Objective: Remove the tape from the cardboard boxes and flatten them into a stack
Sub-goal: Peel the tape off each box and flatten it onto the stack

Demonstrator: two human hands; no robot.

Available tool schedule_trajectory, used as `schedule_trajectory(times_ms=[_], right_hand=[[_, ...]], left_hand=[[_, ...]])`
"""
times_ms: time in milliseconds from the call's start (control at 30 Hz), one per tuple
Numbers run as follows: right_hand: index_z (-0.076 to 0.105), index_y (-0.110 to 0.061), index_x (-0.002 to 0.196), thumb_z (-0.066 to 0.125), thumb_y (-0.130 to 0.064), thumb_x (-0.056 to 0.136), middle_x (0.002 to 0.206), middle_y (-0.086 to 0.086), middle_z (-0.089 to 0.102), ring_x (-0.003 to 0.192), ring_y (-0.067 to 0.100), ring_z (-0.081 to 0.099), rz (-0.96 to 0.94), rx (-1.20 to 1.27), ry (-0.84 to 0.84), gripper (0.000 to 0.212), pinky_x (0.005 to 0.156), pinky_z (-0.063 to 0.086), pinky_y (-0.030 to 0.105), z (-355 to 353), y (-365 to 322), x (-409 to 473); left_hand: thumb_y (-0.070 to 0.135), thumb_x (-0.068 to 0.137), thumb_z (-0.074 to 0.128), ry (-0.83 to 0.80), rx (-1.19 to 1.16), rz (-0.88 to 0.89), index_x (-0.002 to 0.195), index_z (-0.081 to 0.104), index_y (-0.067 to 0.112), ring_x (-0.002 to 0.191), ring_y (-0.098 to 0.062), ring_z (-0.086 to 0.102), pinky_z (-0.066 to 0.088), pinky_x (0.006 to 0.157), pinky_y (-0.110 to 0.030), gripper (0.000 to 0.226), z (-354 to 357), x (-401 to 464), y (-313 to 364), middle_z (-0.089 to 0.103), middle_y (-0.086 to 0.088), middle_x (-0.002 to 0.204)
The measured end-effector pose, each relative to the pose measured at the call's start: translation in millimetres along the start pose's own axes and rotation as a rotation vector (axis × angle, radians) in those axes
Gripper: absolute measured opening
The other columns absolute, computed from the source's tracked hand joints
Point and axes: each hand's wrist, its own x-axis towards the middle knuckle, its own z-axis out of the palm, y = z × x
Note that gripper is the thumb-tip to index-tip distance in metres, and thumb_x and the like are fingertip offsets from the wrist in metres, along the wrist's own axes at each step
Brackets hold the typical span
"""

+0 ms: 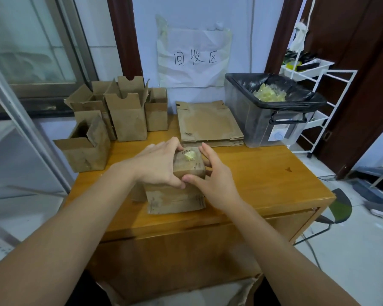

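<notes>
Wooden desk (263, 173): honey-coloured top; front edge runs across the middle of the view, right corner rounded. Bare wood lies open to the right of the hands, up to the right edge.

Clear storage bin (261, 124): back right corner of the desk, lined with a black bag (296, 93), holding crumpled yellowish tape (270, 94).

Paper sign (194, 57): taped to the wall behind the desk, handwritten characters.

Open cardboard boxes (111, 115): cluster at back left, upright, flaps raised; the nearest one overhangs the desk's left edge.

Stack of flattened cardboard (210, 123): back centre, just beside the bin, near edge just beyond the fingertips.

White wire rack (318, 102): on the floor to the right of the desk.

Small cardboard box (188, 164): centre of the desk, upright, lower flaps splayed toward the front edge, a wad of yellowish tape (190, 155) on its closed top.

Left hand (157, 164): grips the box's left side, fingers curled over the top far edge, thumb at the near corner.

Right hand (215, 180): holds the box's right side, thumb at the near edge, fingers bent round the far side.
</notes>
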Motion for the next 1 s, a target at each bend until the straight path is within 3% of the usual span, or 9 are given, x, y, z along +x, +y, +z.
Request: schedule_trajectory(times_ms=[100, 233, 300, 433, 533, 633, 733, 833, 1000], right_hand=[[0.039, -0.031, 0.148, 0.081, -0.029, 0.086, 0.132, -0.032, 0.050, 0.116, -0.021, 0.048, -0.050, -0.012, 0.023, 0.075, 0.095, 0.041, 0.003, 1, 11, -7], [0.047, -0.019, 0.137, 0.067, -0.032, 0.097, 0.131, -0.021, 0.051, 0.113, -0.015, 0.050, -0.134, -0.064, 0.041, 0.047, 0.088, 0.049, 0.006, 3, 19, -12], [0.050, -0.017, 0.139, 0.063, -0.034, 0.098, 0.134, -0.020, 0.052, 0.119, -0.012, 0.052, -0.148, -0.061, 0.025, 0.046, 0.094, 0.051, 0.013, 1, 20, -9], [0.056, -0.016, 0.142, 0.052, -0.037, 0.103, 0.130, -0.007, 0.065, 0.109, -0.005, 0.063, -0.257, -0.120, 0.073, 0.044, 0.091, 0.055, 0.020, -3, 22, -13], [0.051, -0.021, 0.148, 0.040, -0.042, 0.106, 0.143, 0.004, 0.060, 0.126, 0.009, 0.061, -0.281, -0.102, 0.100, 0.048, 0.102, 0.054, 0.030, -5, 25, -17], [0.045, -0.028, 0.149, 0.047, -0.045, 0.102, 0.148, 0.003, 0.056, 0.132, 0.009, 0.056, -0.287, -0.087, 0.085, 0.050, 0.103, 0.054, 0.037, -4, 27, -18], [0.046, -0.026, 0.150, 0.062, -0.055, 0.086, 0.151, 0.000, 0.053, 0.136, 0.008, 0.051, -0.262, -0.151, 0.086, 0.072, 0.106, 0.052, 0.033, 1, 29, -17], [0.052, -0.021, 0.146, 0.063, -0.056, 0.084, 0.146, 0.005, 0.058, 0.127, 0.007, 0.057, -0.271, -0.187, 0.112, 0.073, 0.104, 0.053, 0.032, 2, 29, -13], [0.061, -0.009, 0.138, 0.053, -0.048, 0.097, 0.126, 0.017, 0.070, 0.098, 0.019, 0.072, -0.443, -0.340, 0.116, 0.057, 0.086, 0.057, 0.023, -1, 36, -7]], left_hand=[[0.072, 0.062, 0.085, 0.010, -0.004, 0.006, 0.133, 0.034, 0.033, 0.107, -0.018, 0.048, 0.041, 0.085, -0.035, 0.095, -1, 0, 0, 0.048, 0.008, 0.120], [0.070, 0.062, 0.086, 0.013, -0.011, 0.009, 0.130, 0.034, 0.034, 0.107, -0.017, 0.048, 0.039, 0.085, -0.034, 0.093, 0, 0, 1, 0.048, 0.009, 0.120], [0.070, 0.063, 0.086, 0.017, -0.018, 0.012, 0.133, 0.034, 0.033, 0.108, -0.016, 0.047, 0.037, 0.086, -0.034, 0.094, -1, 1, 1, 0.047, 0.010, 0.121], [0.071, 0.063, 0.086, 0.017, -0.026, 0.019, 0.135, 0.034, 0.033, 0.110, -0.016, 0.046, 0.035, 0.089, -0.034, 0.096, -2, 1, 0, 0.047, 0.010, 0.124], [0.072, 0.062, 0.085, 0.021, -0.030, 0.016, 0.134, 0.034, 0.034, 0.110, -0.016, 0.046, 0.036, 0.090, -0.034, 0.097, 0, 2, -1, 0.047, 0.011, 0.124], [0.075, 0.060, 0.084, 0.026, -0.026, 0.011, 0.133, 0.034, 0.036, 0.111, -0.016, 0.046, 0.037, 0.091, -0.035, 0.098, 0, 2, -3, 0.048, 0.011, 0.125], [0.073, 0.061, 0.085, 0.030, -0.023, 0.019, 0.134, 0.034, 0.035, 0.110, -0.016, 0.046, 0.036, 0.089, -0.035, 0.097, 0, 2, -2, 0.048, 0.010, 0.124], [0.070, 0.063, 0.086, 0.031, -0.020, 0.022, 0.135, 0.034, 0.033, 0.109, -0.015, 0.045, 0.033, 0.088, -0.034, 0.096, 0, 1, 0, 0.047, 0.011, 0.124], [0.065, 0.066, 0.087, 0.035, -0.036, 0.032, 0.135, 0.037, 0.031, 0.108, -0.014, 0.044, 0.031, 0.087, -0.033, 0.093, -3, -3, 1, 0.046, 0.013, 0.120]])
